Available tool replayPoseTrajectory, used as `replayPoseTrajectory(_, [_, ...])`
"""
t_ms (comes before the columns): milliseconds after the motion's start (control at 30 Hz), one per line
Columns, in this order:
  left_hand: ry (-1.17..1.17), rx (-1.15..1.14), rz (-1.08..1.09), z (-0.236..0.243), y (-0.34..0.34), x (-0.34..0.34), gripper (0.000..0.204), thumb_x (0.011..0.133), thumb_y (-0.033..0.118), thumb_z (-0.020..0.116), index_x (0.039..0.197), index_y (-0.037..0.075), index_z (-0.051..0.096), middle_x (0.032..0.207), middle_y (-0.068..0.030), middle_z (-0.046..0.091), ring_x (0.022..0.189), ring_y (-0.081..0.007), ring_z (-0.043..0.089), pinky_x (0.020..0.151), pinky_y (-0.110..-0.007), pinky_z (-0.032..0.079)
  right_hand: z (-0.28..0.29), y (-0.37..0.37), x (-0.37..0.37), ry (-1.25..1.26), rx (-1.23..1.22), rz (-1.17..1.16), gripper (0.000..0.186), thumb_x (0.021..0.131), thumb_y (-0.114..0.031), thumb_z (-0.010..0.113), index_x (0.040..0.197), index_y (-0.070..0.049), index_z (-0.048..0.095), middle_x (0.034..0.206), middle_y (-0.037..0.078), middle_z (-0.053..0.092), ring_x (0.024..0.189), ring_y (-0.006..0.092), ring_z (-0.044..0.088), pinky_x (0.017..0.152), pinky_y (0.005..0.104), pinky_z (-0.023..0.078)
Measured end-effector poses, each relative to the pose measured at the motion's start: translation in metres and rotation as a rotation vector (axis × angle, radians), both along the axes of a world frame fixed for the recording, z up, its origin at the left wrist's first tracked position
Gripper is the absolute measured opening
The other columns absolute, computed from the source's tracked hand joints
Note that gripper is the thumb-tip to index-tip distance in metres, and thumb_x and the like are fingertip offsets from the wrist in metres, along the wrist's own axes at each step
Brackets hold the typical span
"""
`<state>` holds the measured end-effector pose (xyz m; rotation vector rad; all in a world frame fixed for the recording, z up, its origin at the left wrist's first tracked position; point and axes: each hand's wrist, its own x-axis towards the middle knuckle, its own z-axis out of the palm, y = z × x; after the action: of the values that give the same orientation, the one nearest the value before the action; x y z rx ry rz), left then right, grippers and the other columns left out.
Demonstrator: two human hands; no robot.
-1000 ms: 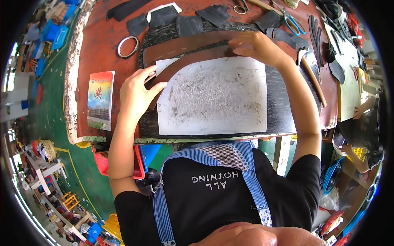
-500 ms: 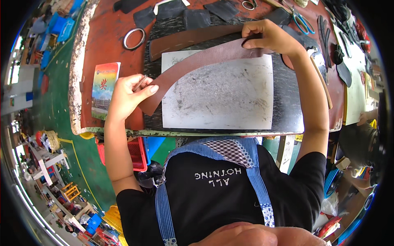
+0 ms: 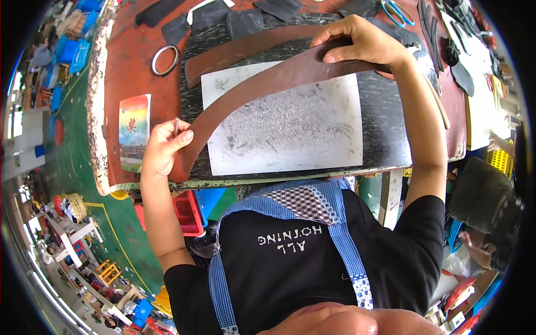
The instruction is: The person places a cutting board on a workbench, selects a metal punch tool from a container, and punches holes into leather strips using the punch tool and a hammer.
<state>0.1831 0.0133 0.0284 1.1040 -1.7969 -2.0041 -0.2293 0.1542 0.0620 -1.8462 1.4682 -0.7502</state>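
Observation:
A long curved strip of brown leather (image 3: 262, 89) arcs over a scuffed white cutting sheet (image 3: 290, 128) on a dark mat (image 3: 385, 123). My right hand (image 3: 363, 42) pinches the strip's far right end and lifts it off the mat. My left hand (image 3: 162, 148) grips the strip's near left end at the table's front edge and also holds a thin metal tool between its fingers. A second brown leather strip (image 3: 240, 47) lies flat farther back.
A red-brown worktable (image 3: 134, 67) carries a metal ring (image 3: 164, 58), a colourful card (image 3: 134, 128), dark leather pieces (image 3: 206, 17), blue-handled scissors (image 3: 396, 11) and tools at the right. A red crate (image 3: 187, 215) stands under the table on a green floor.
Both hands have drawn the brown strip up and toward me, across the white sheet. My left hand has closed on its near end at the table edge.

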Motion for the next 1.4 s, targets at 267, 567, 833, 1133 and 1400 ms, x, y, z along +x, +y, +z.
replayPoseTrajectory(267, [-0.074,0.02,-0.076,-0.004,0.001,-0.017,0.017,0.081,0.012,0.073,0.09,0.0,0.065,0.078,0.0012,0.063,0.066,-0.0052,0.053,0.063,-0.021,0.043,-0.008,0.019,-0.01,-0.05,0.135,-0.016,0.036,0.075,-0.019,0.078,0.102,0.002,0.066,0.092,0.007,0.067,0.088,0.014,0.062,0.084,0.0272,0.049])
replayPoseTrajectory(567, [-0.116,-0.671,-0.033,-0.014,-0.041,-0.035,0.029,0.072,0.013,0.08,0.096,0.0,0.068,0.088,-0.0043,0.065,0.085,-0.0112,0.062,0.078,-0.027,0.049,-0.035,0.018,-0.016,0.064,0.002,-0.333,0.022,0.077,-0.013,0.072,0.097,-0.004,0.068,0.091,0.005,0.066,0.084,0.0161,0.059,0.076,0.0283,0.047])
replayPoseTrajectory(833, [-0.319,-1.203,-0.225,-0.024,-0.096,-0.118,0.044,0.064,0.03,0.083,0.092,-0.001,0.067,0.091,-0.0127,0.066,0.086,-0.0231,0.064,0.076,-0.035,0.049,-0.079,-0.015,-0.057,0.568,-0.414,-0.373,0.026,0.069,-0.011,0.073,0.09,-0.004,0.059,0.09,0.011,0.061,0.087,0.0248,0.06,0.078,0.0338,0.049])
replayPoseTrajectory(1133, [-0.087,-0.452,-0.133,0.035,-0.105,-0.066,0.017,0.081,0.011,0.072,0.089,0.002,0.06,0.077,0.003,0.055,0.074,-0.0048,0.051,0.066,-0.023,0.042,-0.047,-0.013,-0.06,-0.417,0.082,-0.272,0.021,0.083,-0.006,0.067,0.103,-0.001,0.062,0.091,0.002,0.065,0.086,0.0075,0.059,0.081,0.0212,0.046])
replayPoseTrajectory(1400, [0.003,-0.339,0.007,0.065,-0.095,0.012,0.022,0.08,0.011,0.074,0.095,0.002,0.062,0.088,-0.0007,0.065,0.08,-0.0074,0.059,0.078,-0.023,0.045,-0.046,-0.04,-0.026,-0.521,0.045,-0.066,0.021,0.079,-0.007,0.073,0.099,-0.003,0.067,0.09,-0.001,0.067,0.083,0.0059,0.06,0.08,0.0212,0.047])
